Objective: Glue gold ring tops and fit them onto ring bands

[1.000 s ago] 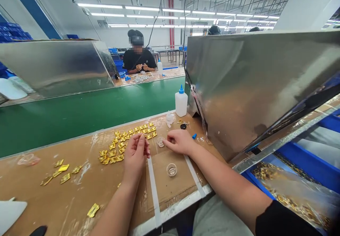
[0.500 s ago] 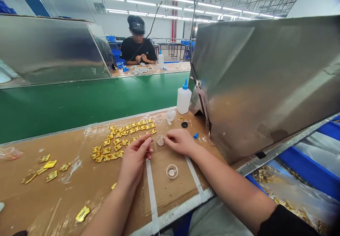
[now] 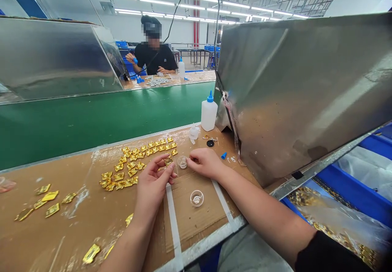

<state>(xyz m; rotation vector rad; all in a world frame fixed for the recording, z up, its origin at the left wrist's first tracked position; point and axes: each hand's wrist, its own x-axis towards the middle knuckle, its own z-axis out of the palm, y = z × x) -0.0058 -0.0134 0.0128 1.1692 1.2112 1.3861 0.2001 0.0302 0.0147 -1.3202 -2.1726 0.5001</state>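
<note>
Head view: the left hand (image 3: 156,178) is hovering just below and left of the frame's centre, its thumb and index finger standing slightly apart. A gold piece (image 3: 168,160) is showing between them; whether they are pinching it or it is lying on the table (image 3: 69,174) behind, I cannot tell. The right hand (image 3: 204,162) is resting right of centre, its thumb and index finger sitting together at the right edge of a small clear cup (image 3: 179,165); what they are gripping, if anything, is hidden. More gold pieces (image 3: 119,176) are lying in loose rows left of centre. A second cup (image 3: 191,200) is standing lower centre on a cardboard pad (image 3: 183,225), and a blue-capped bottle (image 3: 209,115) is standing upright above it. By my judgement, the person is handling one piece beside the cup; a next move would be calling for light, steady fingertips, avoiding tipping the cup or nudging the rows.
</note>
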